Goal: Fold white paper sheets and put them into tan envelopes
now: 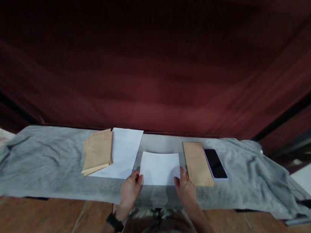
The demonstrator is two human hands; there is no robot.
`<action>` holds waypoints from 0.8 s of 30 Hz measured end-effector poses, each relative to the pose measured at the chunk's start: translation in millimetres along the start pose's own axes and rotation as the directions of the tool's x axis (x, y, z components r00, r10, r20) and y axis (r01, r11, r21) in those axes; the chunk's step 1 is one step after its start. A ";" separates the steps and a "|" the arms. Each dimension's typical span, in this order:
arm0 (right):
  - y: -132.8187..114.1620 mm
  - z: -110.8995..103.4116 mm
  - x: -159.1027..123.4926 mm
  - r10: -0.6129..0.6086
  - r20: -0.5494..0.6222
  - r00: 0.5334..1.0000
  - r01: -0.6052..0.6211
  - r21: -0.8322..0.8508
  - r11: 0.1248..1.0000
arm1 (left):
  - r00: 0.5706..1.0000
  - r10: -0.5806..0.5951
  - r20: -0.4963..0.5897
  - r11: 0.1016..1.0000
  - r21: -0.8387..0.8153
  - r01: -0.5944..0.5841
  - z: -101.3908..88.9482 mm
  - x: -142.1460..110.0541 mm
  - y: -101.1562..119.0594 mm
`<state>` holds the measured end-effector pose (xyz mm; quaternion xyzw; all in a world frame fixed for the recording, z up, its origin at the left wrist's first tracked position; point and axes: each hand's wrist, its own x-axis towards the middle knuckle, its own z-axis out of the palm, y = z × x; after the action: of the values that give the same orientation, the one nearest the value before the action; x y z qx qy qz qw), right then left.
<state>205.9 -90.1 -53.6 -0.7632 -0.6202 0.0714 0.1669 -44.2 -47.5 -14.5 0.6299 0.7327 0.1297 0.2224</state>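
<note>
A white sheet of paper (159,168) lies in front of me on the grey cloth, shorter than the white paper at its left. At its lower left edge my left hand (130,188) pinches the paper between thumb and curled fingers. My right hand (186,188) grips the opposite edge, its thumb on top and the fingers at the side. Close by on the right is a brown envelope (197,164). To the left, a stack of brown envelopes (99,149) partly covers larger white paper (125,153).
A phone with a purple case (216,164) lies right of the single envelope. The grey cloth (51,159) covers a narrow, bench-like surface and hangs in folds at both ends. Behind it rises a dark red panel (161,75). Brown floor tiles (57,218) show below.
</note>
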 end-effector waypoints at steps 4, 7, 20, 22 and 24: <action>-1.9 -0.4 -0.2 0.000 0.021 1.000 0.001 -0.038 0.999 | 1.000 -0.020 -0.002 1.000 0.013 0.020 0.2 -2.3 2.0; -4.0 -1.0 -1.4 0.012 0.033 0.999 -0.010 -0.082 0.997 | 1.000 -0.030 0.002 0.999 0.035 0.030 -0.3 -3.7 4.0; -19.2 3.5 -3.8 -0.293 -0.171 0.941 0.292 -0.031 0.956 | 0.999 0.034 -0.023 0.992 0.121 -0.031 -4.0 -10.0 11.9; -25.9 6.1 -3.3 -0.355 -0.151 0.923 0.354 -0.033 0.935 | 0.999 0.043 -0.029 0.993 0.114 -0.039 -3.2 -9.9 11.8; -30.7 8.8 -4.4 -0.380 -0.139 0.914 0.378 -0.041 0.925 | 0.998 0.052 -0.038 0.993 0.109 -0.048 -2.2 -9.9 10.9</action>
<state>173.8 -87.5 -51.7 -0.6327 -0.7431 -0.0216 0.2170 -34.8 -55.2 -5.8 0.6563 0.7271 0.1085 0.1696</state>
